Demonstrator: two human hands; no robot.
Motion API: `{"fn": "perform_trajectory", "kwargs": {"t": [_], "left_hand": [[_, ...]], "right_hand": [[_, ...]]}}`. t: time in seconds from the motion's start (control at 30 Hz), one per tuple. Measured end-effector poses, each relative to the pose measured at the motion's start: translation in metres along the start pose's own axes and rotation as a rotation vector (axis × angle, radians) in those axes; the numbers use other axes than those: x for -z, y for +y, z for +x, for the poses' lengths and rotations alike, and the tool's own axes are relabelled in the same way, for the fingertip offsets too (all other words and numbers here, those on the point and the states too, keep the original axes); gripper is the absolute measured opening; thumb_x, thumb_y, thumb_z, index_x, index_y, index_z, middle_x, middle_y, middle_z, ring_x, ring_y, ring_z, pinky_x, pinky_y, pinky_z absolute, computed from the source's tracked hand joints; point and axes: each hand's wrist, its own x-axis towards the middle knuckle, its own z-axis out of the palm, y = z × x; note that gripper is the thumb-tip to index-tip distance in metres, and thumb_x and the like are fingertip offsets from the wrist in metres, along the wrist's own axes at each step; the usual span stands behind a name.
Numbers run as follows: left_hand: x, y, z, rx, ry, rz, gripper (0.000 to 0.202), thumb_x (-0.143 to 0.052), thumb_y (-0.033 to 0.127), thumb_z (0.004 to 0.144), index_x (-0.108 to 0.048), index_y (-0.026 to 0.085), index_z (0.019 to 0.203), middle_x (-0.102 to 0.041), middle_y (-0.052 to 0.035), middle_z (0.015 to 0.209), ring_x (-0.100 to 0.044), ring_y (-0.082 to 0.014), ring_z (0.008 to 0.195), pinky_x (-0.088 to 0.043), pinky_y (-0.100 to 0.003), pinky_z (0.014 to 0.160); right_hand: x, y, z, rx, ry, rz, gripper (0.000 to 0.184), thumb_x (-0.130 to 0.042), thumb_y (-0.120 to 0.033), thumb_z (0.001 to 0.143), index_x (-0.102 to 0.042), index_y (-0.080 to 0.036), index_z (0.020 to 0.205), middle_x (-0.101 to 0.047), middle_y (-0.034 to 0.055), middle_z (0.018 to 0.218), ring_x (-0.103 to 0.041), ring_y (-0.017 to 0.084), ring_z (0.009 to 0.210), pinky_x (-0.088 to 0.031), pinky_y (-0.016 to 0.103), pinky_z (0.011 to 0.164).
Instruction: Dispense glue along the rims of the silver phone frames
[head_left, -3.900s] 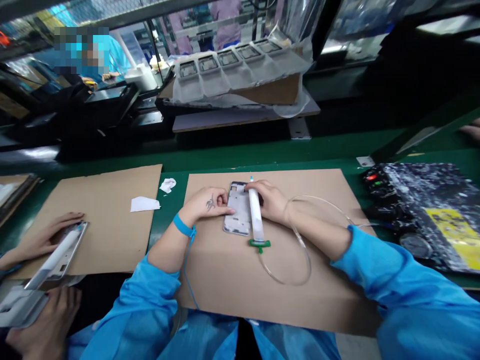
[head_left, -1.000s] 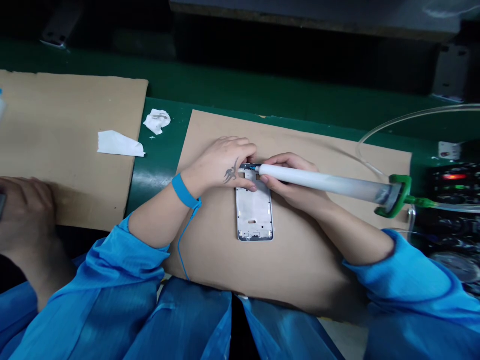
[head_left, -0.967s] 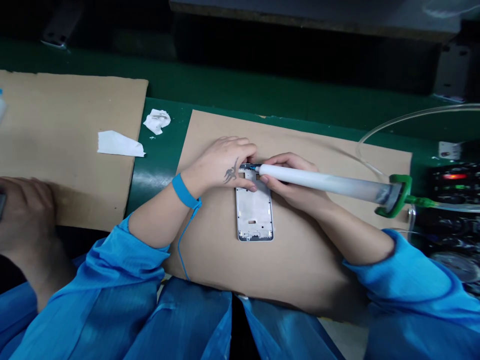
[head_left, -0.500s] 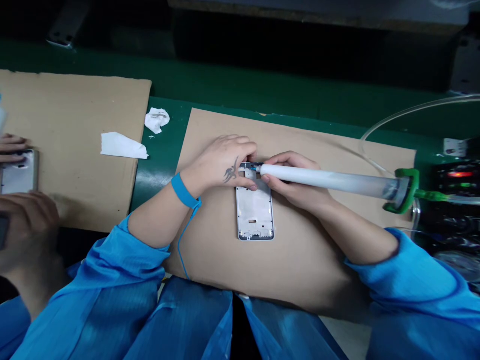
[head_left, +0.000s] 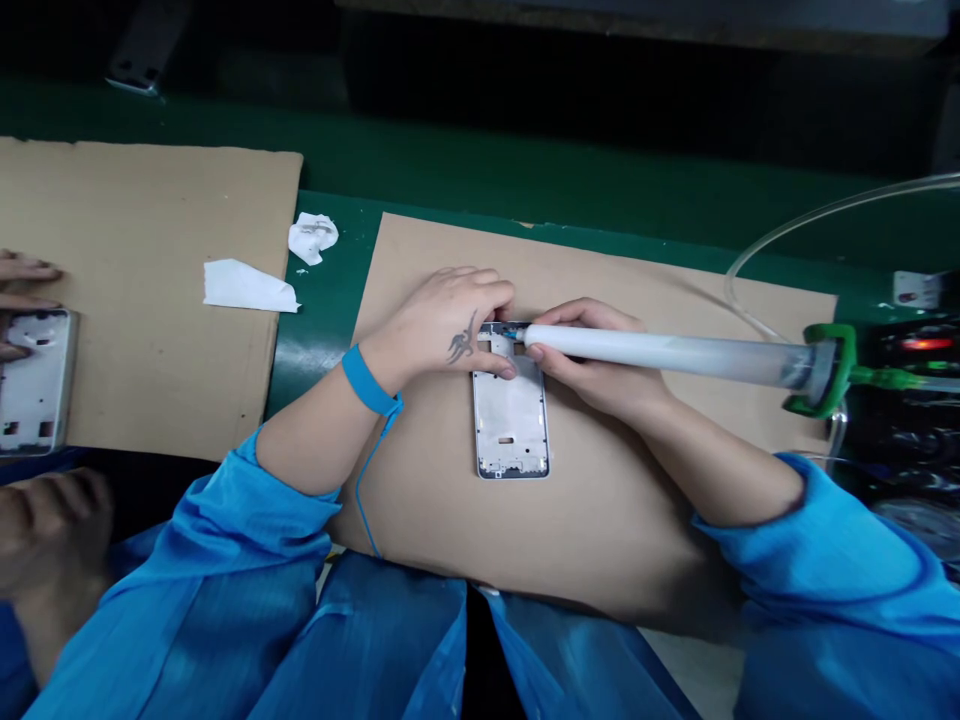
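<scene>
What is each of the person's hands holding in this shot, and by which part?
The left hand steadies the metal phone frame by its upper end, flat on the cardboard. The right hand grips the white syringe by its barrel, near the tip.

Four hands (head_left: 442,325), two phone frames (head_left: 510,425), one syringe (head_left: 660,355), two cardboard sheets (head_left: 150,220), two paper scraps (head_left: 247,285)

- syringe (head_left: 660,353): white barrel, green cap
- frame (head_left: 510,420): silver
- tattoo (head_left: 463,337): dark
- wristband (head_left: 367,380): bright blue
- sleeve (head_left: 825,550): blue
- cardboard (head_left: 615,560): tan
- bench (head_left: 311,385): green
</scene>
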Motion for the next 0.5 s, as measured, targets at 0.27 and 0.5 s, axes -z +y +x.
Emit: {"fn": "perform_trajectory", "kwargs": {"t": [0.27, 0.5], "left_hand": [[0.0006, 0.0007, 0.0001, -0.012, 0.002, 0.005, 0.070, -0.077, 0.091, 0.088, -0.067, 0.022, 0.098, -0.073, -0.0063, 0.097, -0.068, -0.0293, 0.092, -0.041, -0.041, 0.081], [0.0004, 0.0032, -0.0003, -0.002, 0.003, 0.023, 0.068, -0.088, 0.085, 0.082, -0.068, 0.022, 0.097, -0.074, -0.0057, 0.097, -0.068, -0.0286, 0.091, -0.042, -0.040, 0.080]], "right_hand": [[-0.0007, -0.0028, -0.0003, 0.028, 0.055, -0.056, 0.019, -0.088, -0.038, 0.082, -0.077, -0.027, 0.094, -0.085, 0.0040, 0.088, -0.076, 0.022, 0.070, -0.062, 0.033, 0.062], [0.0009, 0.0028, -0.0009, 0.041, 0.045, -0.053, 0.020, -0.089, -0.038, 0.084, -0.077, -0.028, 0.096, -0.084, 0.0049, 0.090, -0.076, 0.023, 0.071, -0.061, 0.036, 0.063]]}}
